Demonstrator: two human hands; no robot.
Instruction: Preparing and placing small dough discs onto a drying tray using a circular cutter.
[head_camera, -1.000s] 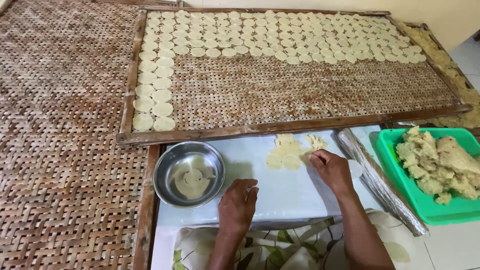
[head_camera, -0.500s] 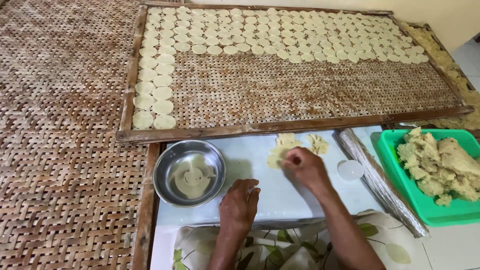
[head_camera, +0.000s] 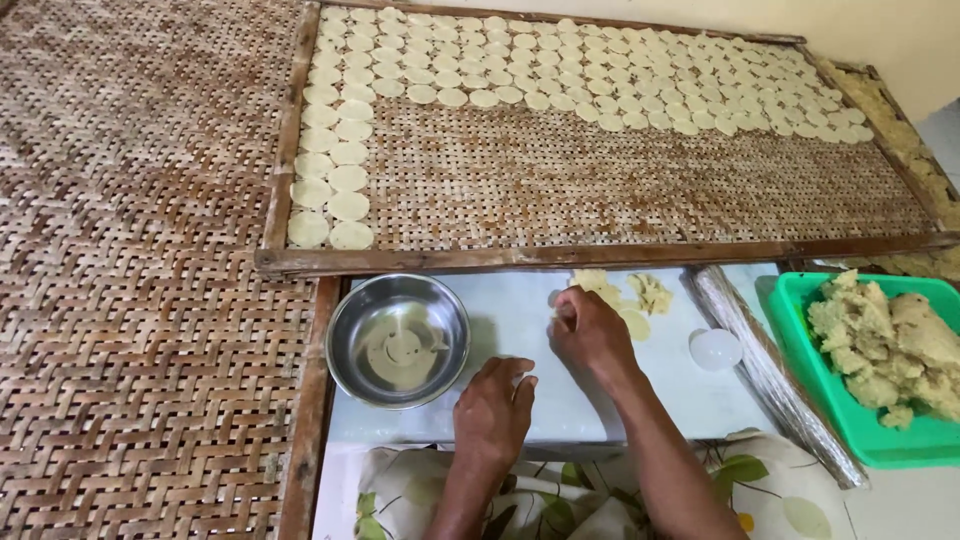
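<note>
Dough discs (head_camera: 600, 75) in rows along top and left of woven drying tray (head_camera: 640, 190), far beyond both hands; most of tray bare, much left to fill. Right hand (head_camera: 590, 335) curled over pale flattened dough pieces (head_camera: 625, 295) on white bench (head_camera: 520, 330), fingers bent on a piece; whether pinched shut around it, cannot tell. Left hand (head_camera: 495, 410) pressed palm-down, fingers loose, holding nothing. Steel bowl (head_camera: 398, 340) just left of left hand. Round white cutter (head_camera: 716, 349) right of right hand, then foil-wrapped roller (head_camera: 770, 370), then green tub (head_camera: 860, 440) heaped with lumpy yellowish dough (head_camera: 885, 345).
</note>
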